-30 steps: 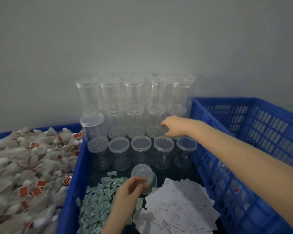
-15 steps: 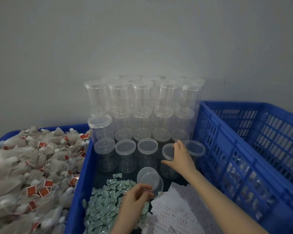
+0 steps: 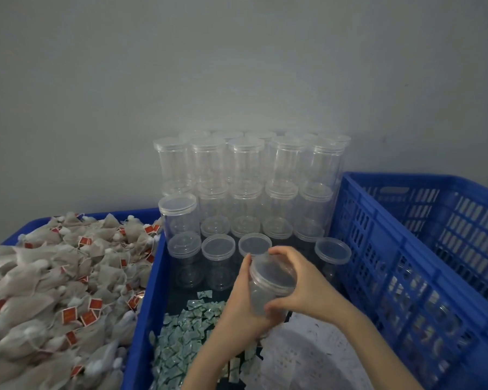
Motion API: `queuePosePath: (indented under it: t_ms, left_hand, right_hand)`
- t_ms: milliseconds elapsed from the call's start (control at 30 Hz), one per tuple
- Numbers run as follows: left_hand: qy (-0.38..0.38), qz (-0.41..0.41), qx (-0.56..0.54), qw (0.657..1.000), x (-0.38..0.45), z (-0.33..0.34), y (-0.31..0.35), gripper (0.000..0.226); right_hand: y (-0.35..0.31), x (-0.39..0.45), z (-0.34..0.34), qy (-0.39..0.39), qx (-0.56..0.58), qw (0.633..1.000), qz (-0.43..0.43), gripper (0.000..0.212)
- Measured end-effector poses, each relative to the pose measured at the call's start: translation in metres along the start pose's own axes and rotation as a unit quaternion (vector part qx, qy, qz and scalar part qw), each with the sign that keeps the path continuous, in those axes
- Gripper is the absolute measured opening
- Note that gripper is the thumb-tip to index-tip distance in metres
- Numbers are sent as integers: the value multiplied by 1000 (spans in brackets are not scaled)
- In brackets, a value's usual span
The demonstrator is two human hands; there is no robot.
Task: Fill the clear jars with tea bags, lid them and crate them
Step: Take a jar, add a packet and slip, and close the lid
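Far left, tea bags (image 3: 54,280) heaped in a blue bin (image 3: 144,313), cut off by the left & bottom edges; red tags show, print too small to read. Next right, middle crate floor: green sachets (image 3: 186,336) piled at the front, then white paper slips (image 3: 302,358) blurred, text illegible, partly under the forearms.

Behind them, stacked clear jars (image 3: 245,170) against the wall w/ lids on; back rows hard to count thru the clear plastic. Front row jars stand in the crate, one gap beside the hands.

Left hand (image 3: 245,302) comes up from bottom centre, fingers wrapped round the body of the held jar (image 3: 271,288), thumb up along its left side. The jar is tilted, lifted above the sachets & slips, lid (image 3: 273,268) on top. Right hand (image 3: 299,285) reaches in from lower right, fingers curled over the lid's far rim, thumb at the jar's lower side, so both hands grip it. Inside looks empty, but hazy.

Far right, blue slatted crate (image 3: 423,249), cut off by the frame; contents behind the slats unclear.
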State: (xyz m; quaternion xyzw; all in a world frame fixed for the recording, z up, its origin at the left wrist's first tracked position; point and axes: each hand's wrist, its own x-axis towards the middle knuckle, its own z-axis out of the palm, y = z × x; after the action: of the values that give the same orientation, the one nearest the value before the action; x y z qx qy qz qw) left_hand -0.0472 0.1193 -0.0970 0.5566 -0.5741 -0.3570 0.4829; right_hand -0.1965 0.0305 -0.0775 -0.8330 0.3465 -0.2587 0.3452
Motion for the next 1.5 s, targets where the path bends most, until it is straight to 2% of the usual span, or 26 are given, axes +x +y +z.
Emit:
queuePosePath:
  t_ms: [100, 167, 233, 367, 433, 467, 533, 600, 733, 833, 867, 933, 967, 1033, 1067, 1133, 1167, 1200, 1233, 1267, 1300, 1333, 1367, 1433, 1467, 1500]
  left_hand:
    - [10, 54, -19, 998, 0, -11, -9, 86]
    - [8, 59, -75, 995, -1, -18, -16, 83]
    - [-3, 43, -125, 991, -1, -21, -20, 86]
    - [-36, -12, -126, 991, -1, -33, -17, 93]
    - [-5, -28, -65, 998, 3, -47, -11, 116]
    - [-5, -19, -14, 1000, 6, -53, -7, 120]
    - [-26, 6, 103, 994, 12, -56, 3, 105]
    - [-14, 15, 161, 987, 18, -54, 10, 85]
    - [63, 26, 177, 982, 22, -40, 10, 70]
    - [265, -28, 201, 943, 17, -6, 15, 76]
    - [292, -45, 217, 930, 15, 2, 19, 81]
    - [248, -57, 318, 913, 16, 5, 20, 94]
    - [198, -46, 368, 907, 17, -2, 19, 99]
    - [47, -9, 391, 919, 18, -26, 19, 100]
    - [-44, 2, 363, 931, 17, -41, 22, 100]
    - [-198, -8, 323, 926, 15, -66, 30, 97]
    - [-215, -9, 324, 921, 15, -71, 30, 91]
    - [-176, -11, 341, 924, 15, -70, 30, 83]
    - [-92, -20, 370, 924, 15, -63, 30, 78]
    - [5, -42, 422, 905, 14, -51, 30, 77]
    - [62, -72, 475, 875, 13, -40, 31, 81]
    - [77, -85, 495, 861, 11, -30, 29, 86]
    - [51, -87, 477, 873, 11, -24, 25, 90]
    - [-91, -73, 343, 932, 13, -36, 22, 98]
    - [-178, -70, 287, 939, 14, -47, 25, 104]
    - [-241, -59, 273, 929, 15, -57, 27, 105]
  right_hand:
    - [7, -5, 14, -4, 140, 990, 0, 119]
    - [17, -5, 26, -19, 225, 974, 10, 127]
    - [25, -2, 43, -46, 234, 971, 7, 115]
    - [33, 2, 64, -47, 253, 966, 32, 89]
    - [37, 3, 69, -48, 235, 971, 23, 87]
    - [38, 4, 72, -53, 229, 972, 15, 88]
    - [37, 6, 81, -54, 235, 970, 15, 92]
    - [32, 11, 90, -12, 222, 974, 40, 90]
    - [20, 14, 103, 113, 146, 979, 92, 72]
    - [10, 11, 121, 244, 118, 958, 88, 48]
    - [7, 9, 126, 265, 126, 952, 90, 39]
    - [8, 7, 126, 251, 100, 960, 70, 22]
    - [10, 2, 122, 230, 85, 969, 41, 15]
    - [12, -6, 109, 183, 91, 979, -1, 19]
    - [14, -8, 105, 136, 56, 989, -21, 41]
    - [19, -9, 103, 116, 76, 990, 14, 77]
    - [18, -13, 103, 103, 76, 992, 22, 84]
    - [16, -12, 106, 99, 64, 992, 35, 86]
    - [11, -10, 110, 116, 56, 990, 60, 84]
    - [9, -8, 114, 137, 28, 988, 70, 82]
    - [5, -7, 116, 152, 14, 986, 69, 79]
    - [4, -6, 118, 160, 11, 985, 67, 78]
    - [7, -6, 119, 158, 13, 985, 69, 77]
    - [13, -13, 114, 149, 57, 983, 87, 75]
    - [19, -17, 111, 150, 81, 980, 101, 77]
    - [25, -20, 108, 151, 96, 978, 110, 79]
